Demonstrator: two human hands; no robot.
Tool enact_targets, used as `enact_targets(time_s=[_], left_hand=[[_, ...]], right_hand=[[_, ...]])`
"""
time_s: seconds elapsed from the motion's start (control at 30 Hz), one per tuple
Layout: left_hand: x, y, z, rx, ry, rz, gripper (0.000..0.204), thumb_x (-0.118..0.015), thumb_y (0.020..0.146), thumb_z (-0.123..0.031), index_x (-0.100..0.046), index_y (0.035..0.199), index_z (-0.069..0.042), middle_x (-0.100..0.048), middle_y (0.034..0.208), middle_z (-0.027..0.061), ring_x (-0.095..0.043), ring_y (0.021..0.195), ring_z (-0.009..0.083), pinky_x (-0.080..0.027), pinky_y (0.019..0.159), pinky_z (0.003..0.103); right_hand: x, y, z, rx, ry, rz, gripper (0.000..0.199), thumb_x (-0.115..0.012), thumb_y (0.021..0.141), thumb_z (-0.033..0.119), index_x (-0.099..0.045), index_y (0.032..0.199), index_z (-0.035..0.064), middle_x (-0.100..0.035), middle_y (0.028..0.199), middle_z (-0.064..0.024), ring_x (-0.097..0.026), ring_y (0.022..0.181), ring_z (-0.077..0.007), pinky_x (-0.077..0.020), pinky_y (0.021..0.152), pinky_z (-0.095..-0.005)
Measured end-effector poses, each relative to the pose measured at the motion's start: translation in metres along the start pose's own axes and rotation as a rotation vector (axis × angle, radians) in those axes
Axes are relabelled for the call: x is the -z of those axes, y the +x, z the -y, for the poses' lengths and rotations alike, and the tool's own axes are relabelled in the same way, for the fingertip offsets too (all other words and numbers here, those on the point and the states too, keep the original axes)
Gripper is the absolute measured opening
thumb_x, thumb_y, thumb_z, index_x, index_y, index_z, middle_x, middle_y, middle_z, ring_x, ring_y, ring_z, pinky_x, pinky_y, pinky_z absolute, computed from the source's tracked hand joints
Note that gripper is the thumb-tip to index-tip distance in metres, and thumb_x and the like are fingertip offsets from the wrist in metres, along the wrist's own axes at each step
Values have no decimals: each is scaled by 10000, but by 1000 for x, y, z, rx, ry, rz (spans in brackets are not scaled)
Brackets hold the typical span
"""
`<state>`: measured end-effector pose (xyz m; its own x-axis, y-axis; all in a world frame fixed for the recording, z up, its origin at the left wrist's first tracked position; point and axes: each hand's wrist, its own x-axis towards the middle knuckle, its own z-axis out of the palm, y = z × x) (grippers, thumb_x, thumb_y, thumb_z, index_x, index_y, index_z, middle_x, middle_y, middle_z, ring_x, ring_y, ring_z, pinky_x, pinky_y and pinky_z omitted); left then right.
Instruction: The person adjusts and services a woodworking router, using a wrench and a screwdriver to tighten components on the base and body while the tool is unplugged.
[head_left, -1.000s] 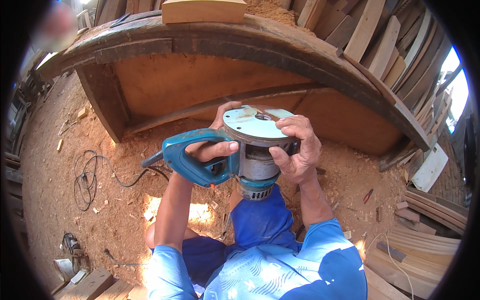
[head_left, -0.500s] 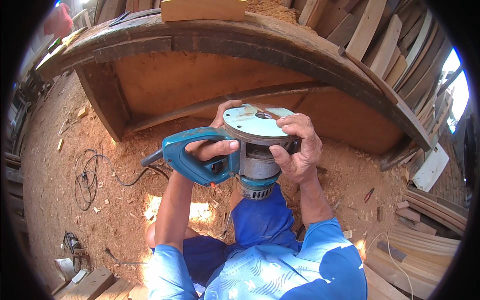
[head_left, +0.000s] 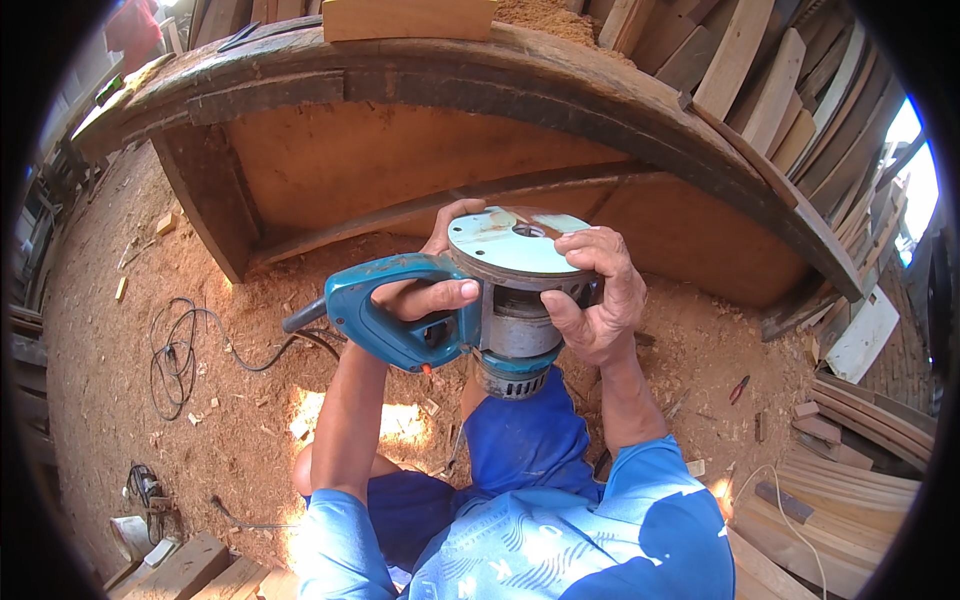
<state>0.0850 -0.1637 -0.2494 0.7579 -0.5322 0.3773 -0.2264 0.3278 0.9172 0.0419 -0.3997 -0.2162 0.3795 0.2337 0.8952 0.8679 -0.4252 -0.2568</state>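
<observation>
An upside-down wood router (head_left: 515, 335) with a teal D-handle is held up between my hands, above my lap. Its round base plate (head_left: 490, 250), pale green with rusty smears and a hole in the middle, faces up. My left hand (head_left: 430, 298) is closed on the handle side, thumb through the handle opening and fingers behind the plate. On the opposite side, my right hand (head_left: 610, 300) grips the base, fingertips on top of the plate and thumb by the opening below it. A bit in the centre hole cannot be made out.
A heavy wooden bench (head_left: 420, 85) spans the front, with a wood block (head_left: 405, 20) on it. Timber planks (head_left: 775, 95) lean at right. A black cord (head_left: 180, 350) and pliers (head_left: 738, 390) lie on the sawdust-covered ground. Stacked boards (head_left: 820, 510) lie at lower right.
Both hands keep the same grip, and the router has barely shifted. At the far upper left, a red shape has moved slightly.
</observation>
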Motion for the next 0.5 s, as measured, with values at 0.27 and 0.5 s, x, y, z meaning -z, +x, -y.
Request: enact_targets(time_s=[0.27,0.5], left_hand=[[9,-2,2,-53,-21,91,1000,-754,829,-432,-200,1544,-7,-410,1496,254,-313,1473,391,-212,1222,523],[0,-3,-2,11,6,1,1126,-728,726,-535,-209,1548,33,-408,1483,295,-312,1468,447,-192,1214,593]], right_hand=[[0,-1,-1,9,3,13,422,-806,870,318,-579,1111,55,-694,1047,-159,-659,994,-302,-511,922,-452],[1,2,2,6,8,16,398,-827,847,279,-594,1090,67,-699,1040,-154,-669,990,-307,-525,909,-473]])
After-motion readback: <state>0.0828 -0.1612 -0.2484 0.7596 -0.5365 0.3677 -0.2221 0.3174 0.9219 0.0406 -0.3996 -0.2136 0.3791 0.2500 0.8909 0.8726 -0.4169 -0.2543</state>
